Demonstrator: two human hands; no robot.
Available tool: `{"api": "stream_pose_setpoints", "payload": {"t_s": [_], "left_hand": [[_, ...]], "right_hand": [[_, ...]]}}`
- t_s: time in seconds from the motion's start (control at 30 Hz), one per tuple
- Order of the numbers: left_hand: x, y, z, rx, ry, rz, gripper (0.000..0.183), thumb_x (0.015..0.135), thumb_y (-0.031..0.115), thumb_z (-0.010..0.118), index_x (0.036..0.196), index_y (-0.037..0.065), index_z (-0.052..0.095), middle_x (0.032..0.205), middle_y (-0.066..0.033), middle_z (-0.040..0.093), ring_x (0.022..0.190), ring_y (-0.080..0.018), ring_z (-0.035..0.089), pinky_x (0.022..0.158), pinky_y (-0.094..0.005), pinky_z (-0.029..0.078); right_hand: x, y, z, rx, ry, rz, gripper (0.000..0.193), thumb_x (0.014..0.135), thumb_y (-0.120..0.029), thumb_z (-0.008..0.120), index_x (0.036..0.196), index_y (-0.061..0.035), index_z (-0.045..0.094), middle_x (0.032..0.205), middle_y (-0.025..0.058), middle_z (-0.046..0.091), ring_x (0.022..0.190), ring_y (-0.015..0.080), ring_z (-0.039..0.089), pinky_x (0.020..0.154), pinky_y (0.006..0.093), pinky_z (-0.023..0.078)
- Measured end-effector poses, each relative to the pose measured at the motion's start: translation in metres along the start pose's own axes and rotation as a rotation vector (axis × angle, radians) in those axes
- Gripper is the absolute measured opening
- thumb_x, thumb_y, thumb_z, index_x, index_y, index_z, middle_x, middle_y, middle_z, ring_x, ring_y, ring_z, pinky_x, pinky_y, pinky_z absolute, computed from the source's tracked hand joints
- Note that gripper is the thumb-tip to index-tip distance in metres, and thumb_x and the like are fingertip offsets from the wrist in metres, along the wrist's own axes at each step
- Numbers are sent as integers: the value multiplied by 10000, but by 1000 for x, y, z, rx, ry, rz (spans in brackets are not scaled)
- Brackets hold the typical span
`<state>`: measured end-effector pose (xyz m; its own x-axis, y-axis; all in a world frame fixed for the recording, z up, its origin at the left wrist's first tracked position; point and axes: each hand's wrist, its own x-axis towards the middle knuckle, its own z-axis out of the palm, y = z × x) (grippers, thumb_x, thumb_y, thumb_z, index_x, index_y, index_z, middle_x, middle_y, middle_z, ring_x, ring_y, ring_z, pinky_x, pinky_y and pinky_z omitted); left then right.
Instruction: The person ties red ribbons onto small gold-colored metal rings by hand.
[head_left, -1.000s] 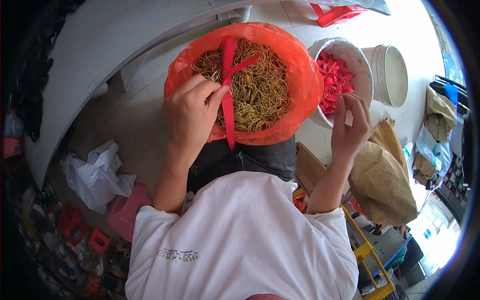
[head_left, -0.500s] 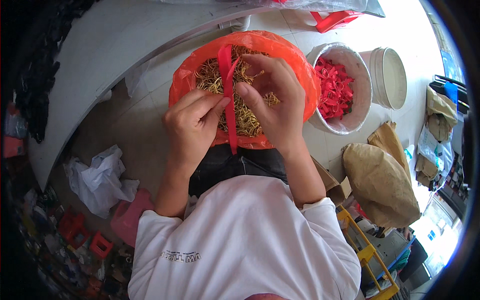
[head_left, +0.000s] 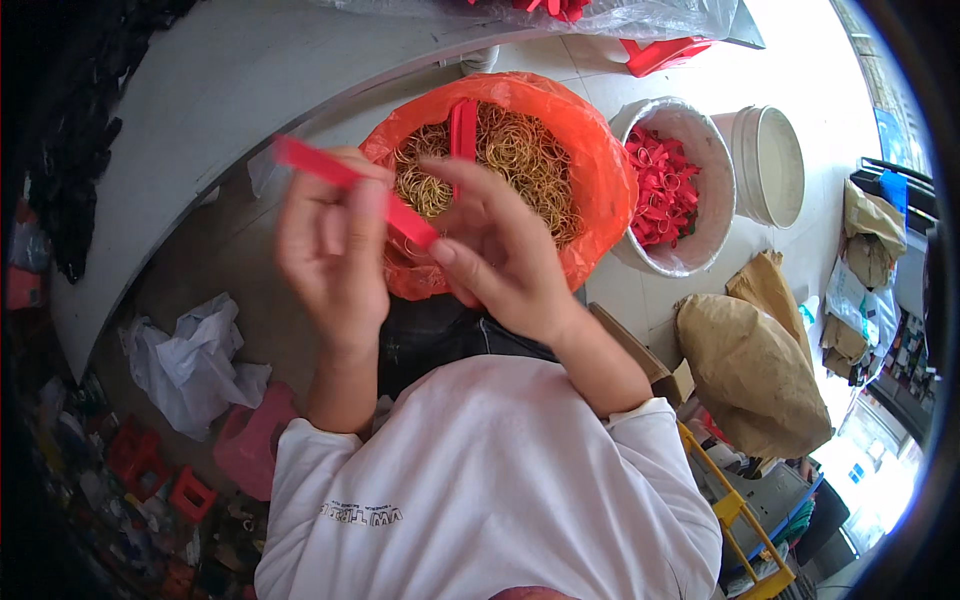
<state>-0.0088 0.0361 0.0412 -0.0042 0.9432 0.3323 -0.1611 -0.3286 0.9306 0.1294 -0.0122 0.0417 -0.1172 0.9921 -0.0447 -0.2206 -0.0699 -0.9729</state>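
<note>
A red ribbon strip (head_left: 405,220) stretches slantwise between my hands, slightly blurred. My left hand (head_left: 335,250) pinches it near the middle between thumb and fingers. At its lower right end, my right hand (head_left: 510,270) has its thumb against the ribbon, with the index finger raised apart and the other fingers curled under. A thin ring seems to hang by the ribbon, too faint to be sure. Below the hands, gold metal rings (head_left: 535,160) fill a container lined with an orange plastic bag (head_left: 605,190). More red ribbon (head_left: 462,130) lies on the rings.
To the right stands a white bucket (head_left: 728,190) of red ribbon pieces with rings, beside a pale empty bucket (head_left: 775,165). A brown sack (head_left: 755,370) rests at the right. A grey tabletop (head_left: 200,110) curves along the upper left. White plastic (head_left: 195,365) lies at left.
The red ribbon has come off the rings and moved left and toward me with my left hand. My right hand has lowered leftward to its end. Another ribbon piece stays on the rings.
</note>
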Motion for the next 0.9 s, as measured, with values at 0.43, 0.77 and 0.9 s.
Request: {"api": "stream_pose_setpoints", "payload": {"t_s": [0.43,0.77,0.9], "left_hand": [[-21,-12,4,-300,-176,-463,132,898,92,523,946,-13,586,793,-115,655,712,-153,631,679,-284,512],[-47,-5,23,-387,-290,-618,165,860,126,612,924,-24,588,763,-16,630,708,-34,570,602,-181,452],[-48,-5,22,-347,-283,-628,178,873,121,593,968,-29,588,795,-18,627,730,-36,564,627,-183,456]], "right_hand": [[-63,-3,-21,-248,-148,54,270,750,17,631,1019,-11,631,1066,167,604,894,225,605,752,309,470],[-21,4,-11,123,349,-86,132,714,-61,728,751,-15,609,947,66,541,904,151,516,786,288,417],[-20,5,-10,145,310,-96,105,731,-41,713,790,-7,632,997,74,543,941,147,521,815,274,421]]}}
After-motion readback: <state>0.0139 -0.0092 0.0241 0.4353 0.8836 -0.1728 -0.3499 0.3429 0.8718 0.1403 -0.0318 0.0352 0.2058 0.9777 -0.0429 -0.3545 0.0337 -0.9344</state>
